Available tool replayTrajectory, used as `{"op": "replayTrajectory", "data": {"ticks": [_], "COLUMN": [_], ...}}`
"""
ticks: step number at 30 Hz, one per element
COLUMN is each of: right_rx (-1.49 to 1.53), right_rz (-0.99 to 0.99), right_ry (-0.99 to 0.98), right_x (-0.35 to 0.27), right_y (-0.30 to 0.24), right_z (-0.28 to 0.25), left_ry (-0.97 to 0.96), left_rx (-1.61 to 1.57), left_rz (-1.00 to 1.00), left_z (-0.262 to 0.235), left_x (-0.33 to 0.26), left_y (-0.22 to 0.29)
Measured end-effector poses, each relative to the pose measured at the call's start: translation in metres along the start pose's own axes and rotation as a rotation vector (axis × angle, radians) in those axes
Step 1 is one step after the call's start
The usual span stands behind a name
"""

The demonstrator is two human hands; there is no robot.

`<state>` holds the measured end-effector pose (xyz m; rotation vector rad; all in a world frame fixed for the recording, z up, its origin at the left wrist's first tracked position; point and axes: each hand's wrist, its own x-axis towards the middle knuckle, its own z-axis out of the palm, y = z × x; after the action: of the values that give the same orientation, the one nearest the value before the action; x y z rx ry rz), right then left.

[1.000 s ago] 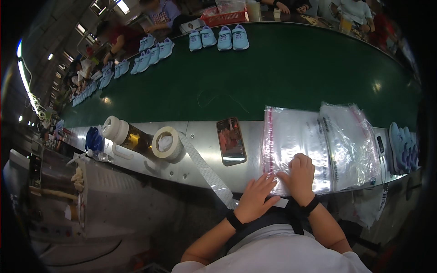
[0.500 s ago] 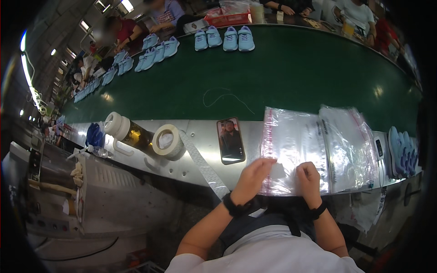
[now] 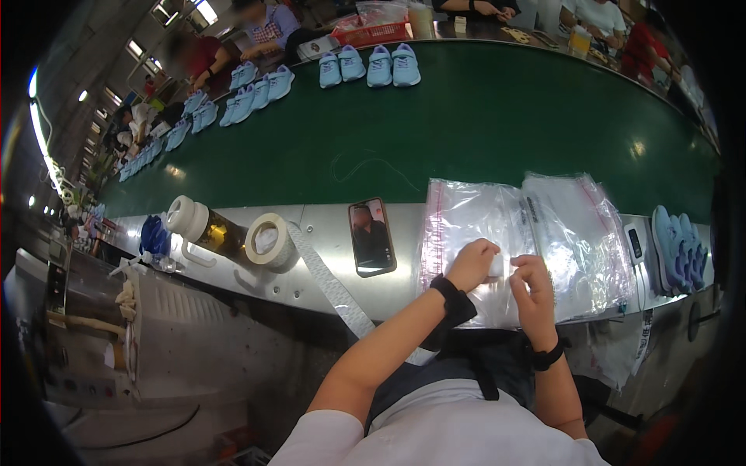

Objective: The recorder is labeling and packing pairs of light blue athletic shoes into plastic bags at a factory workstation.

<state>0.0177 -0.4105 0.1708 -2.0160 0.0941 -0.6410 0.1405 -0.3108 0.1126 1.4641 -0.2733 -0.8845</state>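
My left hand (image 3: 472, 266) is closed, thumb and forefinger pinching a small white label (image 3: 495, 267) above a clear plastic bag (image 3: 466, 210) with a pink seam. Beside it, over the same bag, my right hand (image 3: 534, 293) has its thumb and forefinger apart and holds nothing that I can see. A second stack of clear bags (image 3: 579, 233) lies overlapping on the right. Left of the bags stands a label roll (image 3: 272, 241), its strip of labels (image 3: 330, 287) running down over the metal edge, behind my left forearm.
A phone (image 3: 371, 237) lies on the metal ledge. Further left is a bottle (image 3: 214, 229) with a white lid. Light-blue shoes (image 3: 404, 66) stand along the green belt (image 3: 497, 116); more shoes (image 3: 676, 248) stand at the right. A small white device (image 3: 636, 245) has a cable. People sit across the belt.
My left hand has moved right across the bag with the label, nearer my right hand. My right hand's fingers have spread from a closed shape. The whole view has shifted slightly.
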Motion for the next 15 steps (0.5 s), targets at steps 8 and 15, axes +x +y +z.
{"op": "replayTrajectory", "data": {"ticks": [8, 15], "right_rx": [-0.323, -0.282], "right_rz": [-0.220, -0.028], "right_ry": [-0.287, -0.195], "right_x": [-0.018, -0.014], "right_y": [-0.022, 0.012], "right_z": [0.019, 0.027], "left_ry": [-0.258, -0.110], "left_rx": [-0.533, -0.452], "left_rz": [-0.332, -0.118], "left_z": [-0.038, -0.077], "left_x": [-0.050, -0.161], "left_y": [0.026, 0.021]}}
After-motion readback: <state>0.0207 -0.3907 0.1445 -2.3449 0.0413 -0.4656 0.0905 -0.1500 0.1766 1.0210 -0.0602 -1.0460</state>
